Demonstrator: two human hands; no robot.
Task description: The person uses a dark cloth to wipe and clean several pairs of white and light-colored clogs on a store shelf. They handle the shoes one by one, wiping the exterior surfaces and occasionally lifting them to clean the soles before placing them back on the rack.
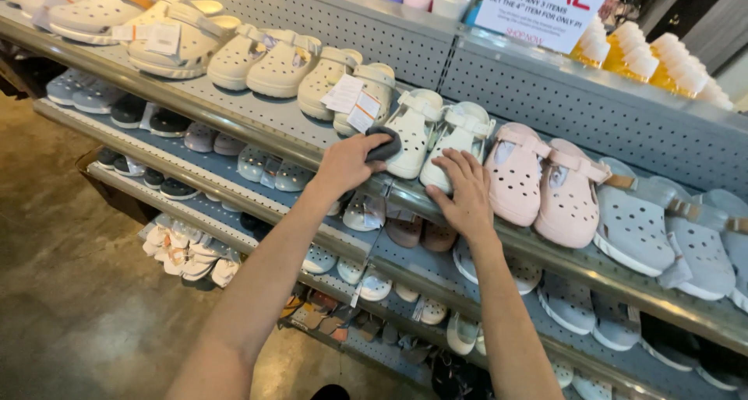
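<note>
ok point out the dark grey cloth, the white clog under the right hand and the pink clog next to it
dark grey cloth [384, 144], head view, on the folded bulge showing above the left hand
white perforated clog [460, 139], head view, on its upper near the strap
pale pink perforated clog [516, 178], head view, on its holed toe top

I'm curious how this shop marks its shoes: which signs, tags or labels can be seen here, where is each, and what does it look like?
Sale sign: top centre above the shelf, white rectangular card, large red lettering, small dark print.
Paper tags: on the cream clogs just above the left hand, white rectangles, one with an orange patch.
Tags: on the cream clogs at upper left, white, one with an orange strip.
No screens are in view.
</note>
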